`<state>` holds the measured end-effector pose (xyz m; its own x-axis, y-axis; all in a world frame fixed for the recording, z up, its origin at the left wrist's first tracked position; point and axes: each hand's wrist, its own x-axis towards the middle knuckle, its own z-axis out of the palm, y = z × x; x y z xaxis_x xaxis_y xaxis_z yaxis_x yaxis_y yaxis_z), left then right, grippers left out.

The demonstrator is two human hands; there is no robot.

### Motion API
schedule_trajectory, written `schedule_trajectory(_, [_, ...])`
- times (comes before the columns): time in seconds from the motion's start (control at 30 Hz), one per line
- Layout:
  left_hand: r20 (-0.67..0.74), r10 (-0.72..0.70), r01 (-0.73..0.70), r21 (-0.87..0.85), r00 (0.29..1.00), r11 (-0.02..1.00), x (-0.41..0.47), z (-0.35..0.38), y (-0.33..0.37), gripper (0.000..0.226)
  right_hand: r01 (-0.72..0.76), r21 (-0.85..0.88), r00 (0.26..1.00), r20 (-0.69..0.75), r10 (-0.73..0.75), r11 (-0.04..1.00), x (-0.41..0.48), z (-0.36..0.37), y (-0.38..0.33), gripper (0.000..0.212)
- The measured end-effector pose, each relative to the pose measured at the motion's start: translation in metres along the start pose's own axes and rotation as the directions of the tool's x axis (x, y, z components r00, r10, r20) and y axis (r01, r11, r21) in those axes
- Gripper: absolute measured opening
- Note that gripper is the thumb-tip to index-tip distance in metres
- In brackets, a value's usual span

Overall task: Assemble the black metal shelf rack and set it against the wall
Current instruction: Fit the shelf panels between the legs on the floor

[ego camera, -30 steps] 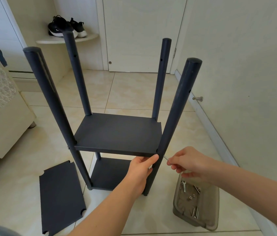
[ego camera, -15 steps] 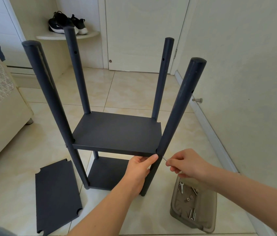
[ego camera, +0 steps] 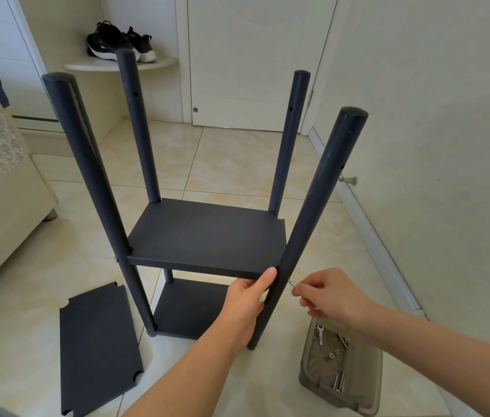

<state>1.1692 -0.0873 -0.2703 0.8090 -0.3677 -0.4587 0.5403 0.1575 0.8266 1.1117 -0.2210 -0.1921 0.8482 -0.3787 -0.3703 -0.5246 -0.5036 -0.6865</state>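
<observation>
Left hand [ego camera: 245, 299], thumb up, grips the middle shelf's [ego camera: 207, 233] front edge at the front-right post [ego camera: 319, 206]; right hand [ego camera: 329, 296] pinches a thin silver tool [ego camera: 291, 283] touching that post.

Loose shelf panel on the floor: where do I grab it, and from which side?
Probably its near short edge, coming from your side. The panel lies flat on the tiles, so the notch at its near right corner gives fingers a way under; the rack crowds the far end.
</observation>
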Motion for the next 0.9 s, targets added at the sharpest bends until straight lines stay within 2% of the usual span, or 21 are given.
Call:
schedule_trajectory(0.1, [0.003,0.003,-0.003,0.001,1.0,1.0,0.0,-0.001,0.0,0.029,0.081,-0.162,0.996,-0.02,-0.086,0.983,0.006,0.003,-0.002,0.018])
schedule_trajectory(0.17, [0.0,0.008,-0.008,-0.012,1.0,1.0,-0.002,-0.001,0.0,0.031,0.097,-0.201,0.994,-0.022,-0.103,0.975,0.009,0.004,-0.005,0.019])
schedule_trajectory(0.3, [-0.012,0.005,-0.006,-0.036,1.0,0.999,-0.006,0.0,0.001,0.032,0.086,-0.173,0.996,-0.006,-0.089,0.981,0.013,0.004,-0.007,0.021])
schedule_trajectory(0.53, [-0.013,-0.005,0.004,-0.035,1.0,0.999,-0.008,0.0,0.003,0.03,0.103,-0.259,0.993,-0.03,-0.115,0.96,0.014,0.004,-0.008,0.024])
schedule_trajectory(0.73, [-0.011,-0.001,0.001,-0.04,1.0,0.999,-0.008,-0.001,0.002,0.031,-0.027,-0.071,1.0,0.011,0.028,0.997,0.014,0.005,-0.013,0.017])
schedule_trajectory(0.9, [-0.005,0.005,-0.005,-0.031,1.0,1.0,-0.008,-0.001,0.003,0.031,0.061,-0.167,0.998,-0.009,-0.063,0.984,0.016,0.005,-0.009,0.023])
